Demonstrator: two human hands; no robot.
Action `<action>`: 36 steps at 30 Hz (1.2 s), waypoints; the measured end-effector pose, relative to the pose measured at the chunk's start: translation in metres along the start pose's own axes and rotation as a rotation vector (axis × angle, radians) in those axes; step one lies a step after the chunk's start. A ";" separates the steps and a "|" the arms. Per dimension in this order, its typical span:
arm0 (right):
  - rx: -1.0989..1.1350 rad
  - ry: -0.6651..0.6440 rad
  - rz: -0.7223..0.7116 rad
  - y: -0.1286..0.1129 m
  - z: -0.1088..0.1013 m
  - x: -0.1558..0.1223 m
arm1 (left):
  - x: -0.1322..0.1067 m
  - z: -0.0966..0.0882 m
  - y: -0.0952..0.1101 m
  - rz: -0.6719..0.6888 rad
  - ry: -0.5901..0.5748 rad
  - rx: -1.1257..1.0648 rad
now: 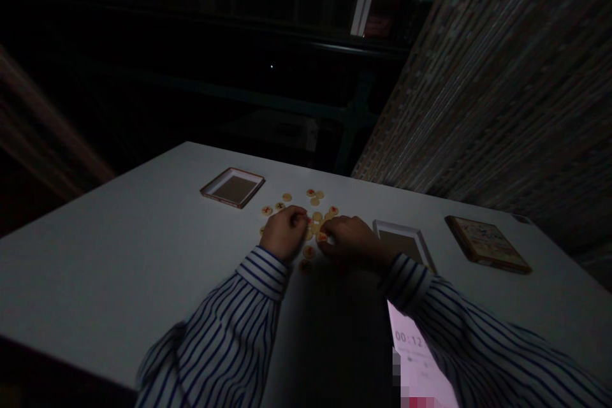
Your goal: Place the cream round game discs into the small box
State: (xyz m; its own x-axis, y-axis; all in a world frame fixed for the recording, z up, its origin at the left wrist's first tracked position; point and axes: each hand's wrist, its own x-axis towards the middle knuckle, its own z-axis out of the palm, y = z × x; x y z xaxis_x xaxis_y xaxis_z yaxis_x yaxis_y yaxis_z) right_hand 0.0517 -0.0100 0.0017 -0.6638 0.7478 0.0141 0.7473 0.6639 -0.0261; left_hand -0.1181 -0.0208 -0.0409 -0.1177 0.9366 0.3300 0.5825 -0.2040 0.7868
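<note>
Several small round pale tokens (314, 199) with red and dark marks lie scattered on the white table (119, 255). My left hand (283, 231) rests among them with fingers curled downward, pressed onto tokens. My right hand (351, 239) lies beside it, fingers bent and pinching at a token near the pile's middle. What sits inside either hand is hidden in the dim light. Both arms wear striped sleeves.
An open shallow box tray (233, 187) lies left of the tokens. A second white-rimmed tray (404, 242) lies by my right wrist. A printed box lid (486, 243) sits far right. A lit phone screen (415, 357) glows near the front edge. A brick wall rises at right.
</note>
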 end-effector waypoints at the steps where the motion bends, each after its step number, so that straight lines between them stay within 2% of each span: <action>1: -0.002 -0.002 0.000 0.000 0.001 0.000 | 0.000 0.000 0.000 0.010 0.002 0.017; 17: -0.015 -0.064 0.044 -0.004 0.008 0.003 | -0.001 -0.002 0.004 -0.015 -0.013 0.114; 22: 0.012 -0.050 0.099 0.008 -0.002 0.004 | -0.002 0.000 0.004 -0.010 -0.017 0.117; 28: 0.061 0.030 0.199 0.028 -0.016 -0.001 | -0.004 0.001 0.007 0.032 -0.033 0.150; 36: 0.025 0.018 0.240 0.043 -0.003 0.002 | -0.005 0.001 0.007 0.141 -0.044 0.189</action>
State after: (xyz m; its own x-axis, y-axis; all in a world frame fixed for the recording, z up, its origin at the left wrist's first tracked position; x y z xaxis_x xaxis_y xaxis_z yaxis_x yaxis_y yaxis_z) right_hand 0.0823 0.0202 0.0035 -0.4667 0.8841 0.0222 0.8824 0.4672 -0.0558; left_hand -0.1124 -0.0267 -0.0373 0.0086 0.9151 0.4031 0.7315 -0.2806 0.6214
